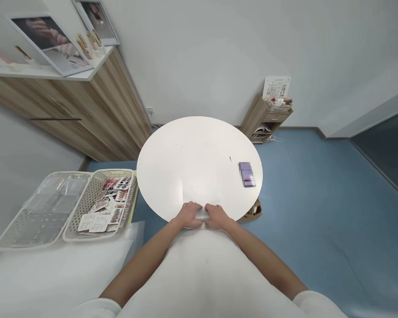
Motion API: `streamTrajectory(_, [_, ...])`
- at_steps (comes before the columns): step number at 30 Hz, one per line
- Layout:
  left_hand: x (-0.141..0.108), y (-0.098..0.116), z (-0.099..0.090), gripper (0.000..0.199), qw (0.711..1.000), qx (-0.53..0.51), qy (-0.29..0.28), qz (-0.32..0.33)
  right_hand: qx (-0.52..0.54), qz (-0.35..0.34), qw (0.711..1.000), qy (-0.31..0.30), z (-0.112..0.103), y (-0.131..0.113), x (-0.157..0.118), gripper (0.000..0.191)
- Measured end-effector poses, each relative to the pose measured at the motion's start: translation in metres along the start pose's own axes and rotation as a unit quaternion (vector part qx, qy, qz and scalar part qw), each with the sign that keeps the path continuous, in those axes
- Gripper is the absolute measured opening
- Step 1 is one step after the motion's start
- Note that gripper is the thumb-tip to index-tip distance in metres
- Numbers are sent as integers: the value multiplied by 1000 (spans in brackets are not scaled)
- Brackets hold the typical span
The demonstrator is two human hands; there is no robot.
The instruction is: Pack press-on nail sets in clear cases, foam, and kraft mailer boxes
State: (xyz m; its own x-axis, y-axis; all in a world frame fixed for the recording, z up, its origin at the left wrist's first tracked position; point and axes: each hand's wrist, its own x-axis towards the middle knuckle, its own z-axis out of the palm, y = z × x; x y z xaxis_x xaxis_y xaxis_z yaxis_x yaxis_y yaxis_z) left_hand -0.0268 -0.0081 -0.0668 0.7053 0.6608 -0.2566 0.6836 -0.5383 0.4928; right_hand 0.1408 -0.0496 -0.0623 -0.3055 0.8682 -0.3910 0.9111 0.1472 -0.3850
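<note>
At the near edge of the round white table (199, 145), my left hand (188, 215) and my right hand (216, 216) face each other, fingers closed. Between them is a small, flat, clear plastic piece (202, 214), gripped from both sides. Its exact kind is too small to tell, and its ends are hidden by my fingers. A purple, blurred-out phone-like object (247, 174) lies on the right of the table. A tiny dark item (230, 159) rests near it, farther from me.
To the left stand a white basket (66, 227) with printed cards (109, 205) and another basket (1, 240) with clear plastic boxes (46, 203). A wooden cabinet (116, 101) stands behind them. A small shelf (252, 117) is by the wall; a cardboard box (257, 212) sits below the table's right side.
</note>
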Motion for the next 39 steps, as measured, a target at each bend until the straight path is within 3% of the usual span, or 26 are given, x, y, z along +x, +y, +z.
streamTrajectory(8, [4, -12, -9, 32, 998, -32, 56, -22, 69, -13, 997, 14, -24, 15, 10, 27])
streamTrajectory(11, [5, -20, -16, 36, 992, -84, 88, -36, 111, -2, 994, -13, -35, 22, 17, 29])
streamTrajectory(15, [8, -35, -22, 39, 976, -185, 87, -75, 188, 18, 981, -45, -43, 32, 31, 28])
streamTrajectory(23, [20, -54, -21, 21, 939, -270, 55, -206, 306, 110, 945, -14, -30, 60, 49, 35])
streamTrajectory(29, [24, -52, -14, 16, 942, -204, 24, -267, 352, 169, 920, -18, -22, 75, 49, 27])
streamTrajectory(32, [23, -49, -13, 21, 945, -160, 10, -284, 337, 195, 921, 2, -19, 76, 44, 28])
streamTrajectory(35, [20, -42, -16, 33, 950, -106, 51, -289, 246, 198, 944, 98, -19, 69, 37, 40])
streamTrajectory(37, [20, -36, -20, 41, 961, -59, 107, -250, 165, 181, 957, 153, -21, 60, 34, 43])
streamTrajectory(39, [21, -30, -22, 42, 978, -24, 125, -168, 104, 124, 974, 158, -23, 49, 33, 37])
